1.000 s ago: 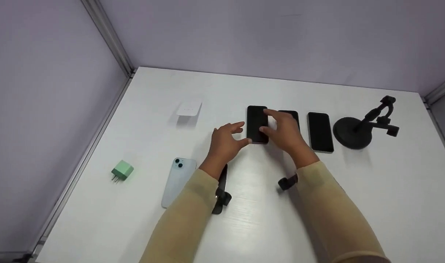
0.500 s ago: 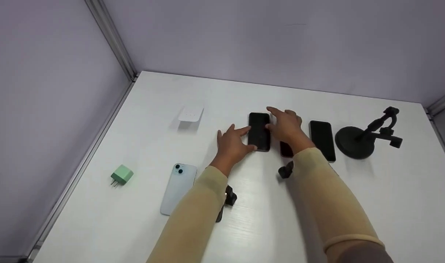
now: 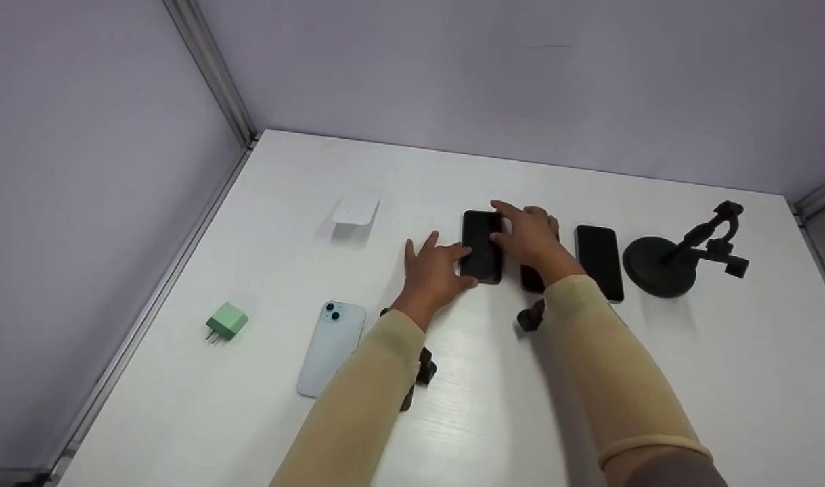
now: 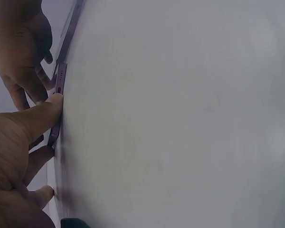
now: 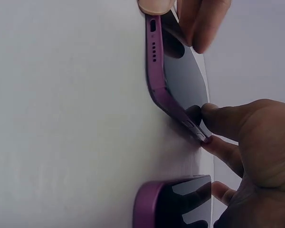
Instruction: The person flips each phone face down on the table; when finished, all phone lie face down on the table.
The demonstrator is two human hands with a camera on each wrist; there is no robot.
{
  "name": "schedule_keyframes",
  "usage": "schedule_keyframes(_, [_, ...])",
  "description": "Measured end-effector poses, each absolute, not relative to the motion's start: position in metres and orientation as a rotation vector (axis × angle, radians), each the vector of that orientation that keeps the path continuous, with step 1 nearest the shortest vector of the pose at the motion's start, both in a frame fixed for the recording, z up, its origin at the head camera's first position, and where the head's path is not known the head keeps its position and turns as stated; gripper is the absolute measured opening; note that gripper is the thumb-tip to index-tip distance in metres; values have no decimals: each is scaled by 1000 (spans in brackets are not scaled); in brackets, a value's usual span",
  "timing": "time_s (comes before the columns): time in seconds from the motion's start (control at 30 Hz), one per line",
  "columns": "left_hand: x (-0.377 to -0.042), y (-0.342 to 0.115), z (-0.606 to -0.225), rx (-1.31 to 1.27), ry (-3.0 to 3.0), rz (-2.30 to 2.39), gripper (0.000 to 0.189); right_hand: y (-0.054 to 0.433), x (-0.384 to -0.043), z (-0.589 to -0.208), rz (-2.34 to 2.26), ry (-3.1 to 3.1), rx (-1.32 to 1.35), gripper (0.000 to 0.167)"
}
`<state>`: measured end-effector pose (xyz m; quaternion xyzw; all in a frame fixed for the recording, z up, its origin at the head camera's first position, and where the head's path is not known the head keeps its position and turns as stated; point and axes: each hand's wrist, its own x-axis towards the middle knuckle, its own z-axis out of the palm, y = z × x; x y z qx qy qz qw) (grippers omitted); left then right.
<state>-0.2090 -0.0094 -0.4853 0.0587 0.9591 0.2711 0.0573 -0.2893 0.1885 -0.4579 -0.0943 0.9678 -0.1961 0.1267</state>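
Observation:
A dark-screened smartphone (image 3: 482,257) with a purple frame (image 5: 155,76) lies face up between my two hands. Along its left side my left hand (image 3: 432,274) has its thumb on the bottom end and its forefinger at the left edge, other fingers spread. My right hand (image 3: 532,235) touches the opposite side; in the right wrist view its thumb (image 5: 223,118) is on the screen and a finger meets the side edge. Partly hidden under the right hand is another purple-edged smartphone (image 3: 532,279). A third black-screened smartphone (image 3: 599,260) lies further right.
Far right stands a black round-based holder (image 3: 659,267) with a jointed arm. A small white bent-looking piece (image 3: 356,211) is at back left. A pale blue smartphone (image 3: 329,352) lies back up beside the left sleeve, a green plug charger (image 3: 227,321) to its left. The left forearm covers another dark item (image 3: 407,400).
My left hand has moved in to the phone, its forefinger now on the left edge. My right hand has shifted slightly, baring the lower end of the phone under it. The head view has tilted.

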Motion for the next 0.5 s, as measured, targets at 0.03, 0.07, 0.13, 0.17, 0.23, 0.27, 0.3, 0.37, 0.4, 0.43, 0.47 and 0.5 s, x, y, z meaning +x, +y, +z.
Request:
schedule_keyframes(0.03, [-208,-9,-484,195,2911,798,65,189,-288,-458,-575,2822,-280,68])
schedule_keyframes(0.07, [-207,-9,-483,214,2913,772,64,190,-287,-458,-584,2827,-284,68])
schedule_keyframes(0.13, [-205,-10,-480,261,2916,715,62,191,-284,-458,-604,2836,-297,68])
schedule_keyframes(0.17, [-203,-10,-478,285,2917,678,62,192,-282,-457,-614,2838,-307,68])
schedule_keyframes(0.23, [-200,-12,-475,338,2922,596,62,192,-278,-457,-634,2839,-338,67])
schedule_keyframes(0.27, [-199,-13,-473,363,2922,564,62,192,-275,-456,-647,2839,-352,66])
schedule_keyframes(0.3, [-197,-14,-472,387,2920,538,62,193,-273,-456,-662,2836,-367,66])
schedule_keyframes(0.37, [-194,-17,-470,421,2913,517,62,194,-268,-455,-694,2835,-400,65])
schedule_keyframes(0.4, [-192,-19,-470,436,2907,521,61,194,-266,-455,-715,2837,-424,65])
schedule_keyframes(0.43, [-190,-21,-471,448,2899,534,61,196,-264,-456,-742,2835,-447,65])
schedule_keyframes(0.47, [-188,-23,-471,458,2889,554,61,197,-261,-456,-781,2828,-471,64])
schedule_keyframes(0.5, [-186,-25,-472,468,2877,575,61,199,-259,-456,-830,2814,-495,64])
